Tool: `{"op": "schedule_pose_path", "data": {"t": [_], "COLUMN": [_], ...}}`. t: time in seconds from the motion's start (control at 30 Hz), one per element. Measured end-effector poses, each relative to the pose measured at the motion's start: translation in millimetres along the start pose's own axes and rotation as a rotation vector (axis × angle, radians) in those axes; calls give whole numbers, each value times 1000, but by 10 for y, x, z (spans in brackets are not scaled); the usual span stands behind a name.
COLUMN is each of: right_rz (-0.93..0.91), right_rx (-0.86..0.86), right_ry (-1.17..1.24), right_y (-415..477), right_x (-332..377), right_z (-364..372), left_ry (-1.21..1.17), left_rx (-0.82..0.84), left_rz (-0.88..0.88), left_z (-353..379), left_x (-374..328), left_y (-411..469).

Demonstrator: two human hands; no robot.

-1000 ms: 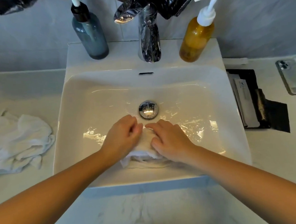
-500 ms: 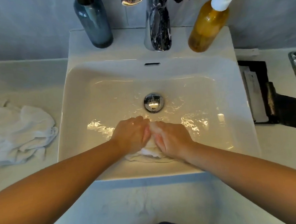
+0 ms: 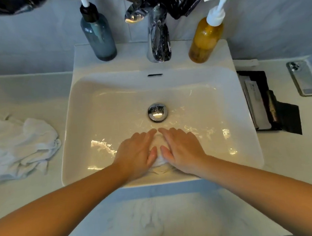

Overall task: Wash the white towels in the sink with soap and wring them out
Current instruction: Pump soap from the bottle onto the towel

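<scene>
A wet white towel lies bunched in the shallow water at the front of the white sink. My left hand and my right hand lie side by side on top of it, fingers stretched forward and fingertips meeting just below the drain plug. Both palms press the towel down and my thumbs close in on its middle. Most of the towel is hidden under my hands. A second crumpled white towel rests on the counter left of the sink.
The chrome faucet stands at the back centre with no water running. A blue-grey pump bottle is to its left, an amber pump bottle to its right. A black tray and a phone lie on the right counter.
My hands were curled into fists, squeezing the towel; now the fingers have stretched out flat over it. The towel has stayed at the front of the basin.
</scene>
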State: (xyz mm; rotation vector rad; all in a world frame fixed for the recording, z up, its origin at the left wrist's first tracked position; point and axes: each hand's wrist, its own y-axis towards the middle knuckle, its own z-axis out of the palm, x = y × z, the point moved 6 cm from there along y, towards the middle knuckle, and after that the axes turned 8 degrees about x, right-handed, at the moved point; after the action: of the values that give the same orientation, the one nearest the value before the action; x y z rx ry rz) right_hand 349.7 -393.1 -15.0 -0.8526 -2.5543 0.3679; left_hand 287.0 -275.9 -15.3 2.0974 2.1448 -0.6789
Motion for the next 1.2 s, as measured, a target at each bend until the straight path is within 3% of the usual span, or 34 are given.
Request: {"op": "schedule_pose_path", "data": {"t": [0.1,0.23,0.4,0.47,0.57,0.67,0.83,1.03,1.2], "right_rz": [-30,-59,14,18,-57,-165,-48,-53,37], "right_rx": [-19,-84,17,-18,-203,-166,0,-42,6], "right_ry": [-30,43,91,149,85,17,147,215,181], "right_y": [111,209,335,338,197,17,80,269,343], "right_x": [-19,-43,-141,-172,-163,-66,-71,-113,-185], "right_z": [64,-6,-35,-161,-434,-311,60,177,-26], "left_ry": [80,113,9,-53,70,81,18,87,56], "left_rx": [-23,-27,125,104,-137,-123,-62,-41,132], "left_rz": [100,105,-35,-54,140,286,117,185,-11], "left_z": [93,89,8,-131,-427,-329,55,130,-21], "left_x": [17,54,133,155,46,-92,43,125,159], "left_y": [94,271,460,481,345,104,22,277,513]}}
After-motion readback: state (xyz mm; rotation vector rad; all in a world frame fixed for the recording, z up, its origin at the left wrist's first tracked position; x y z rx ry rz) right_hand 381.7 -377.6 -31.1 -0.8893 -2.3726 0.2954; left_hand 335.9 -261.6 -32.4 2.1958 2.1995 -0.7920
